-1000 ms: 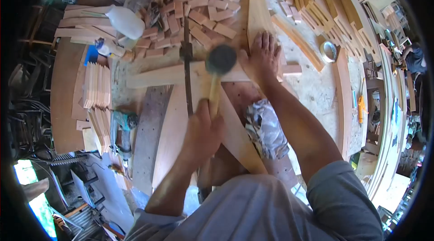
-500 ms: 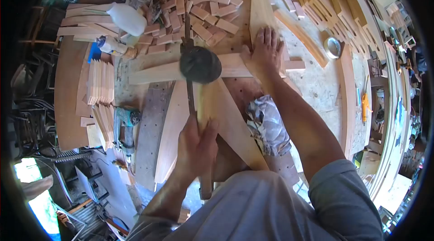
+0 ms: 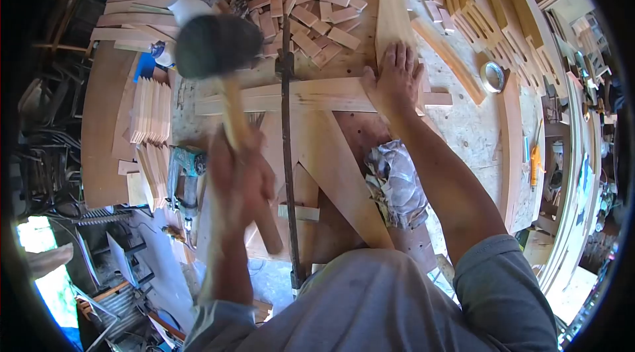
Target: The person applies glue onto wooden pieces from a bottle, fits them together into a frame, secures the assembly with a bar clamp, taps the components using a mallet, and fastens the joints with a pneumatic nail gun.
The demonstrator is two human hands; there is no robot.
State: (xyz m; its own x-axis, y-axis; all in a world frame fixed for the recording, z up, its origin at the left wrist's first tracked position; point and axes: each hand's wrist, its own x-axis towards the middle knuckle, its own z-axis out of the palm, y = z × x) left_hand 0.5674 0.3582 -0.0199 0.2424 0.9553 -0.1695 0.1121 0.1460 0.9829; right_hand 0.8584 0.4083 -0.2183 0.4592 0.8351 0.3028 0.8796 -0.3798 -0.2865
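My left hand (image 3: 241, 177), blurred by motion, is wrapped round the wooden handle of a rubber mallet (image 3: 218, 46). The mallet's black head is raised to the left, above the bench. My right hand (image 3: 395, 81) lies with fingers stretched out on a tapered wooden board (image 3: 391, 8), where it meets a wooden crosspiece (image 3: 317, 95). A long metal bar clamp (image 3: 289, 154) runs over the crosspiece towards my body. Below it a slanted wooden board (image 3: 347, 180) meets the crosspiece. A crumpled plastic-wrapped bundle (image 3: 398, 183) sits under my right forearm.
Small wooden blocks (image 3: 307, 18) are heaped at the back. Slotted boards (image 3: 486, 28) and a tape roll (image 3: 491, 77) lie right. A power drill (image 3: 188, 161) and stacked wood pieces (image 3: 151, 111) stand left. A white bottle (image 3: 187, 8) is partly hidden by the mallet.
The mallet has swung up and left from over the crosspiece, along with my left hand. The bar clamp shows more fully. My right hand stays on the wood.
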